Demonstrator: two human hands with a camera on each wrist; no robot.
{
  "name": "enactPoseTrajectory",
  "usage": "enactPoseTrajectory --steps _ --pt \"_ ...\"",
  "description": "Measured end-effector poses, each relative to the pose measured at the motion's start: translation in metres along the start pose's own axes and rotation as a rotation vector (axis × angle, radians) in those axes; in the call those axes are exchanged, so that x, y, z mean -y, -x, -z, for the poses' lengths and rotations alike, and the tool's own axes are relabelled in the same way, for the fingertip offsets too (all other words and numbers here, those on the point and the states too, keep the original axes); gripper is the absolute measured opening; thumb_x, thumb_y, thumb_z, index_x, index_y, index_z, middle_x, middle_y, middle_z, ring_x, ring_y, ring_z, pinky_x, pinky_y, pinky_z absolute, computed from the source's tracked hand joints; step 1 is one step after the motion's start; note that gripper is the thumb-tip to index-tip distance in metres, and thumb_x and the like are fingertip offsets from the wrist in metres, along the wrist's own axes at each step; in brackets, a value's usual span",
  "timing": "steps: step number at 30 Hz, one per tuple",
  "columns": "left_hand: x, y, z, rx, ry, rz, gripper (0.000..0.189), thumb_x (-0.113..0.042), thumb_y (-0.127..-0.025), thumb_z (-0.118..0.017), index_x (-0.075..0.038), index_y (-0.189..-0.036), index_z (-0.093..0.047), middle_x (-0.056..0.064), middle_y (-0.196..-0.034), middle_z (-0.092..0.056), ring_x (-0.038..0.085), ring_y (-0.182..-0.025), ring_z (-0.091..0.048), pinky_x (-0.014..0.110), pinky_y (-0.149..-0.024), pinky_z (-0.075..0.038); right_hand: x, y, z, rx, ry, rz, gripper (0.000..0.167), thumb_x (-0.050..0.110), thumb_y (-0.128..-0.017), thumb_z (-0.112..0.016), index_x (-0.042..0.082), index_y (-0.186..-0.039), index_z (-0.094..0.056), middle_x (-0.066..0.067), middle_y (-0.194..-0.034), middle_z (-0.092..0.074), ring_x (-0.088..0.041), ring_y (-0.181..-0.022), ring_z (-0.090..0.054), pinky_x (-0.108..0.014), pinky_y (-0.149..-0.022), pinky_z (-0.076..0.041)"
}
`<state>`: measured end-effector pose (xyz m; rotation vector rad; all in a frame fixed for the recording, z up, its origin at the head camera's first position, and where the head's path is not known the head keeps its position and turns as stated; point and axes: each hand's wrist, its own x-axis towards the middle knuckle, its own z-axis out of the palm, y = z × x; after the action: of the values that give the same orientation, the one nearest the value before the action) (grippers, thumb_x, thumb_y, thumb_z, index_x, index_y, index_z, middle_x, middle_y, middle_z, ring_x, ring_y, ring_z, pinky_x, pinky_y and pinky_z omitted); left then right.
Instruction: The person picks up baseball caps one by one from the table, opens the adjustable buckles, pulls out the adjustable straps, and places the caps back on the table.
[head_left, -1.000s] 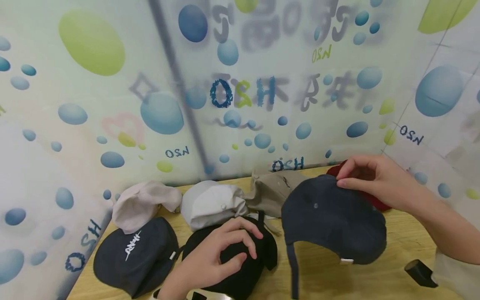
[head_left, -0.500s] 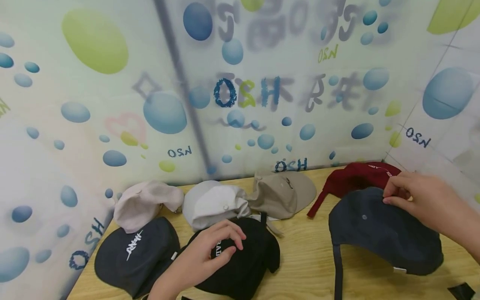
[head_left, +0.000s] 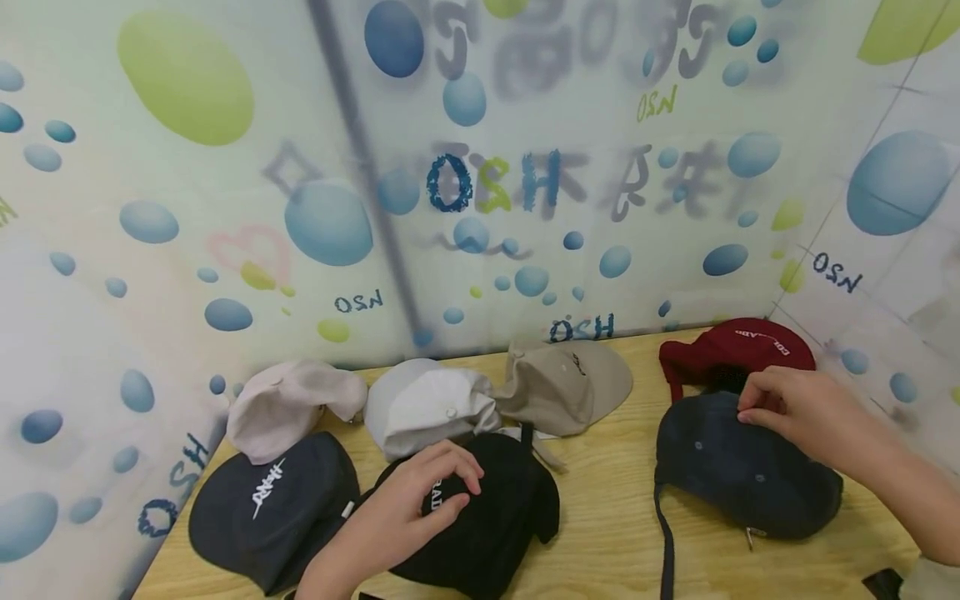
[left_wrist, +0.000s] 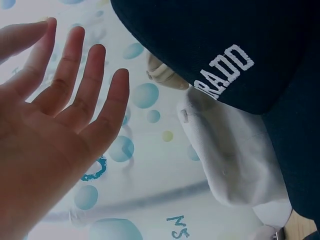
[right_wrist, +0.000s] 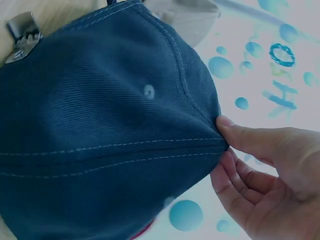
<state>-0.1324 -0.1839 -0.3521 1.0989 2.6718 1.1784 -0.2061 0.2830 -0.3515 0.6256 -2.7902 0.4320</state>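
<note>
Pinching the navy cap [head_left: 738, 471] by its crown, our right grip [head_left: 813, 412] has it just below; our left grip [head_left: 408, 504] is slack, empty.

Cap [right_wrist: 100, 110]: blue, pale-stitched, one eyelet.
Hand [right_wrist: 282, 190]: thumb and fingers pinching the cap's crown.
Clasp [right_wrist: 23, 42]: metal, at the cap's edge.
Table [right_wrist: 55, 11]: wooden, past the cap's clasp side.
Pale hat [right_wrist: 190, 19]: partly hidden behind the cap.
Red edge [right_wrist: 145, 229]: peeking past the cap.
Wall [right_wrist: 305, 112]: blue-spotted, beyond the cap.
</note>
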Motion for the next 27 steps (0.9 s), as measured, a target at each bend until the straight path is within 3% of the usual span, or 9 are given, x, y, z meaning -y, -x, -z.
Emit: enactPoseTrajectory --steps 5,12,20,24,27 --pt "-0.002 -0.001 -0.001 -0.002 -0.072 0.036 0.013 -0.008 -0.096 -0.064 -0.019 -0.102 -0.06 -0.003 -0.115 -0.062 0.008 -0.104 -0.059 0.033 -0.086 -0.053 0.002 -0.008 -0.011 0.042 -0.056 -0.03 0.023 0.011 -0.076 -0.084 0.022 -0.076 -0.064 0.013 -0.071 -0.06 0.007 -0.061 -0.049 -0.021 -0.056 -0.046" --pt "-0.005 -0.003 -0.005 0.029 -0.193 0.146 0.018 -0.014 -0.093 -0.07 -0.023 -0.104 -0.06 -0.013 -0.114 -0.058 0.009 -0.108 -0.057 0.031 -0.089 -0.052 0.007 -0.023 -0.025 -0.006 -0.093 -0.04 0.019 0.012 -0.077 -0.084 0.02 -0.076 -0.066 0.011 -0.07 -0.064 0.004 -0.061 -0.052 -0.021 -0.055 -0.044" --pt "-0.011 -0.015 -0.016 0.055 -0.269 0.158 0.021 -0.018 -0.092 -0.072 -0.025 -0.108 -0.06 -0.012 -0.114 -0.058 0.01 -0.107 -0.057 0.028 -0.087 -0.052 0.017 -0.044 -0.033 -0.025 -0.138 -0.097 0.014 0.014 -0.079 -0.083 0.014 -0.078 -0.069 0.005 -0.072 -0.067 -0.005 -0.063 -0.057 -0.023 -0.056 -0.045" --pt "-0.017 -0.023 -0.023 0.028 -0.344 0.165 0.023 -0.021 -0.092 -0.073 -0.025 -0.111 -0.062 -0.011 -0.116 -0.059 0.011 -0.107 -0.057 0.029 -0.089 -0.053 0.021 -0.05 -0.038 -0.039 -0.141 -0.128 0.013 0.015 -0.08 -0.083 0.012 -0.079 -0.07 0.002 -0.072 -0.067 -0.009 -0.064 -0.056 -0.025 -0.055 -0.044" --pt "-0.02 -0.028 -0.03 -0.027 -0.456 0.173 0.027 -0.026 -0.091 -0.074 -0.025 -0.115 -0.063 -0.008 -0.116 -0.06 0.013 -0.105 -0.058 0.031 -0.088 -0.053 0.025 -0.054 -0.043 -0.017 -0.148 -0.147 0.014 0.015 -0.081 -0.082 0.011 -0.079 -0.069 0.0 -0.074 -0.066 -0.012 -0.065 -0.056 -0.026 -0.056 -0.043"
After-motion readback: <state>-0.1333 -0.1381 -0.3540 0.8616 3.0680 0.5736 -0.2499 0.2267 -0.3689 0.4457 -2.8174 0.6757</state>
